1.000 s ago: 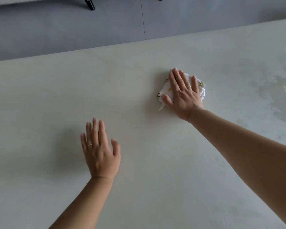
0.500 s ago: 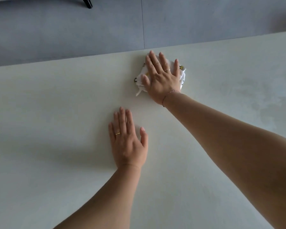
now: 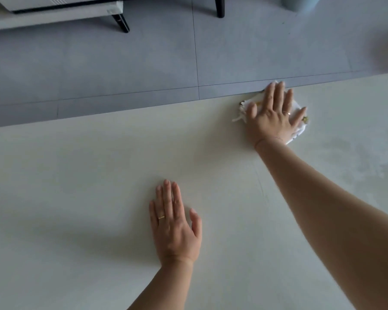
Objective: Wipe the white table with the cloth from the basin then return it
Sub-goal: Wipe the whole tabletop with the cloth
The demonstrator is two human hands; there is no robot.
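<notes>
A white cloth with small yellow and dark marks lies bunched on the white table, right at the table's far edge. My right hand presses flat on top of the cloth with fingers spread, and covers most of it. A bit of the cloth pokes past my fingertips over the edge. My left hand rests palm down on the bare table nearer to me, fingers apart, holding nothing. The basin is out of view.
Damp, streaky patches show on the table's right part. Beyond the far edge is grey tiled floor, with black furniture legs and a pale bin at the top.
My right hand has pushed the cloth away from me to the table's far edge. The view has tilted up, so more floor shows. My left hand has stayed flat on the table.
</notes>
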